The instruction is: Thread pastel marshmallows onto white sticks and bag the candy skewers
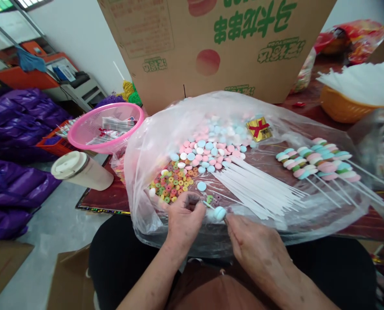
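Note:
My right hand is closed at the near edge of the plastic sheet. At its fingertips sits a pale blue marshmallow threaded on a thin stick, most of which the hand hides. My left hand pinches at the stick's far end, where a small greenish-white piece shows; what exactly its fingers hold is unclear. Just beyond lie colourful ring candies, a heap of pink, white and blue marshmallows and a fan of white sticks. Finished marshmallow skewers rest at the right.
A large cardboard box stands behind the plastic sheet. At the left are a pink basket and a lidded cup. An orange basket of white sticks stands far right. A gold packet lies by the marshmallows.

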Motion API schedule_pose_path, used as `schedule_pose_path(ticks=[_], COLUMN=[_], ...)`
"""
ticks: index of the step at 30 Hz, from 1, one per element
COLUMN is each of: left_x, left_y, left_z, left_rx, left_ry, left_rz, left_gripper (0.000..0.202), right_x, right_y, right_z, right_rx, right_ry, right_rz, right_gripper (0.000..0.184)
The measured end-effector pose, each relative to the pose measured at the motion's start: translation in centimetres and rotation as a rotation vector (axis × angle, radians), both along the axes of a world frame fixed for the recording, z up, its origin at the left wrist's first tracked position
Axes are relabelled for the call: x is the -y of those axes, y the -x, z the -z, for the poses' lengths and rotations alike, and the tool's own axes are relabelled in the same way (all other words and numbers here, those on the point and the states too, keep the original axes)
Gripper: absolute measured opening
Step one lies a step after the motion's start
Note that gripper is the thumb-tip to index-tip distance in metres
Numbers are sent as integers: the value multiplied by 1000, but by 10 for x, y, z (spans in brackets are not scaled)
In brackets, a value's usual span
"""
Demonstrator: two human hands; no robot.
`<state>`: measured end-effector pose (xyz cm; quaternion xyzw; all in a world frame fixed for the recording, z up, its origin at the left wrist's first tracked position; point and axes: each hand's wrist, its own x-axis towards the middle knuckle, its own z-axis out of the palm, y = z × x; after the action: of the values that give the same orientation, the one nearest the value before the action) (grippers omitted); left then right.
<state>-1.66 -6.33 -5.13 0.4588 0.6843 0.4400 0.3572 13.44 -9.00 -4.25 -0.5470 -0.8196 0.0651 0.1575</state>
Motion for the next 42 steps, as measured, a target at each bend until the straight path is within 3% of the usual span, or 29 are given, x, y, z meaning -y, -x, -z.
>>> schedule_pose_path(ticks=[5, 8, 10, 12, 14, 18, 26, 28, 30, 32, 34, 36, 39, 42], left_x=[12, 12, 4, -11, -25, -38, -36, -34, -30, -24, -18, -13, -10, -9], left_y=[-4, 1, 9, 20, 29, 34, 35, 36, 36, 33, 26, 19, 13, 14], left_z=[5, 3, -3, -8, -11, -5, -8, -6, -2, 1, -1, -6, -11, -7], left_rx=[-275, -366, -382, -508, -776, -1187, -1248, -1192, -989, -603, -157, 165, 306, 181], left_ry=[-174, -271, -231, -127, 8, 161, 142, 72, -19, -56, 5, 95, 120, 38], left_rz=[144, 282, 302, 222, 199, 308, 388, 411, 350, 232, 145, 107, 79, 113], left_gripper=[7, 18, 37, 44, 29, 16, 19, 17, 17, 16, 19, 24, 24, 19], right_x=[3, -5, -12, -17, -18, -14, -15, -15, -13, -11, -11, -12, -12, -9], right_y=[7, 7, 2, -4, -10, -10, -5, -7, -9, -9, -7, -3, 3, 6], right_z=[5, 15, 19, 19, 18, 17, 21, 21, 21, 20, 18, 14, 9, 6], right_rx=[45, -124, -318, -473, -541, -478, -337, -346, -351, -346, -323, -281, -199, -126], right_ry=[13, 67, 100, 144, 219, 290, 249, 250, 259, 254, 238, 230, 228, 208], right_rz=[-3, -21, -21, 1, -1, -35, -38, -30, -25, -25, -18, -2, 23, 20], right_gripper=[23, 24, 25, 26, 28, 27, 28, 28, 29, 29, 28, 26, 23, 21])
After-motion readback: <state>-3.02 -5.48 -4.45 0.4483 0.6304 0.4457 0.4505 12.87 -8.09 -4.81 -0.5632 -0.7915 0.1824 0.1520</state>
